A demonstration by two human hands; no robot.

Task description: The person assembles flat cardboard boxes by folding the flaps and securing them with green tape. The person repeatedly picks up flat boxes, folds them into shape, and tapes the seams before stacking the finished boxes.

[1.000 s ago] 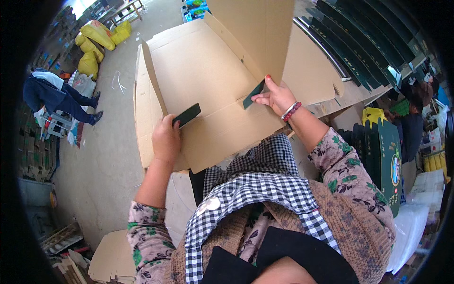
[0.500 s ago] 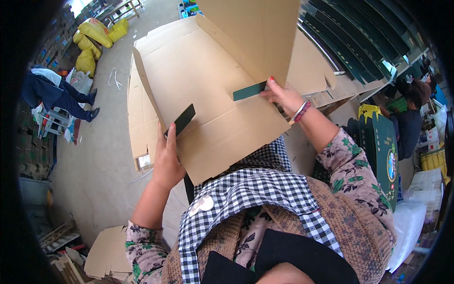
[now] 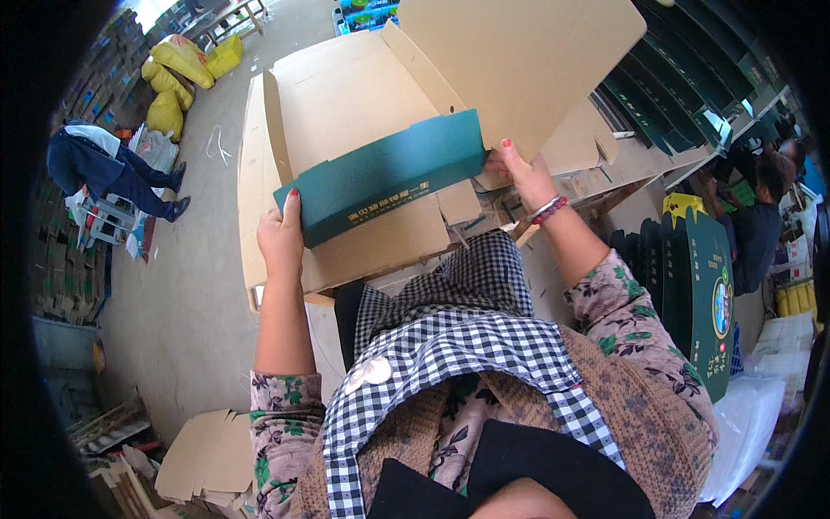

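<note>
In front of me a cardboard box is partly folded, brown inside and dark green outside. Its front wall stands up, green face toward me with a line of gold print. My left hand grips the left end of that wall, thumb on the green face and fingers curled behind. At the right front corner my right hand pinches the box, thumb up and fingers partly hidden. The large lid panel rises on the right side, brown face showing.
Under the box lie flat cardboard sheets on a wooden table. Dark green boxes stand at the right, with more stacked at the back right. A person is at the left; others are at the far right. Yellow sacks lie on the floor.
The front panel, flat and pointing toward me before, has been folded upright, so its green outside now shows. Both hands have moved to its ends, and the lid panel leans farther right.
</note>
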